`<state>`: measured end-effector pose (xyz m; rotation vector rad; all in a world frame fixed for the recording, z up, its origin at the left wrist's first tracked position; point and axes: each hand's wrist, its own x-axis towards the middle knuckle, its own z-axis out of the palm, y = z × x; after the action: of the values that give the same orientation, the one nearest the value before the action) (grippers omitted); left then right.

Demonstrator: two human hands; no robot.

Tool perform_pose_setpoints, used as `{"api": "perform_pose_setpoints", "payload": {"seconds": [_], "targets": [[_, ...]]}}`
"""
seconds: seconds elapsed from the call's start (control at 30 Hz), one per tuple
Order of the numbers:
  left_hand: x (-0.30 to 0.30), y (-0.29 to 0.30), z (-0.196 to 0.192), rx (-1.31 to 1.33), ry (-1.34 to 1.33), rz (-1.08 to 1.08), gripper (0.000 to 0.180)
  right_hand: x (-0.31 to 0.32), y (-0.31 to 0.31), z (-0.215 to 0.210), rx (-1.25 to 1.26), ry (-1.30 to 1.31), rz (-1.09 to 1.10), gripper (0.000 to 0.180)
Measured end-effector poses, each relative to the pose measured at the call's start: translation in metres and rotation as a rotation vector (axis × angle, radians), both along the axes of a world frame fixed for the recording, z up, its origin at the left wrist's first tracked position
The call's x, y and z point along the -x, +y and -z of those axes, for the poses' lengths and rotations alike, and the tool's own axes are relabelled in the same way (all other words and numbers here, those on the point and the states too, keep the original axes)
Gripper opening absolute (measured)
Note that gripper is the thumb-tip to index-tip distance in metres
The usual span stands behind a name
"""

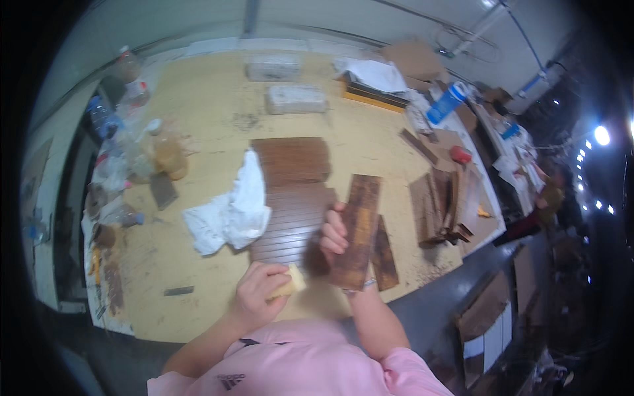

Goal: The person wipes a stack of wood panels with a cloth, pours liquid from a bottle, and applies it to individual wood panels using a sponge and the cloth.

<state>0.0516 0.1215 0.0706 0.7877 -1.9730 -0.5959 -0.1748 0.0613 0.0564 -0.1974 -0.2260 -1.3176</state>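
Note:
My left hand (256,290) is closed round a pale yellow sponge-like block (288,282) near the table's front edge. My right hand (334,232) grips a narrow wooden board (356,231) by its left side. The board is raised and tilted, its face blotched dark brown and amber. Behind it lies another dark stained strip (384,257), partly hidden. Rows of brown wooden slats (290,218) lie side by side in the middle of the table, just beyond my hands. A crumpled white cloth (231,214) rests against their left edge.
Bottles, one with amber liquid (169,155), crowd the left edge of the yellowish table (211,284). Two wrapped grey blocks (297,99) sit at the back. Stacked wood pieces (442,201), a red object (460,154) and a blue bottle (448,103) are at right. A person (551,198) is farther right.

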Motion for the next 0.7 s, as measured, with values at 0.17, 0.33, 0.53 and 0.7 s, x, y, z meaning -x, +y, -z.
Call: {"api": "perform_pose_setpoints", "payload": {"seconds": [0.17,0.33,0.53,0.7], "targets": [[-0.114,-0.013,0.052,-0.738,0.543,-0.463,0.033,0.005,0.014,0.000,-0.054,0.028,-0.011,0.045],[-0.284,-0.005,0.135,-0.683,0.319,-1.027,0.025,-0.018,0.017,0.008,-0.101,0.129,-0.140,0.043],[-0.242,-0.018,0.088,-0.183,-0.465,-1.207,0.033,-0.036,0.014,0.006,-0.243,0.415,-0.248,0.052],[-0.094,-0.076,0.065,0.045,-0.410,-0.638,0.041,-0.044,0.012,0.015,-0.269,0.449,-0.360,0.059]]}}
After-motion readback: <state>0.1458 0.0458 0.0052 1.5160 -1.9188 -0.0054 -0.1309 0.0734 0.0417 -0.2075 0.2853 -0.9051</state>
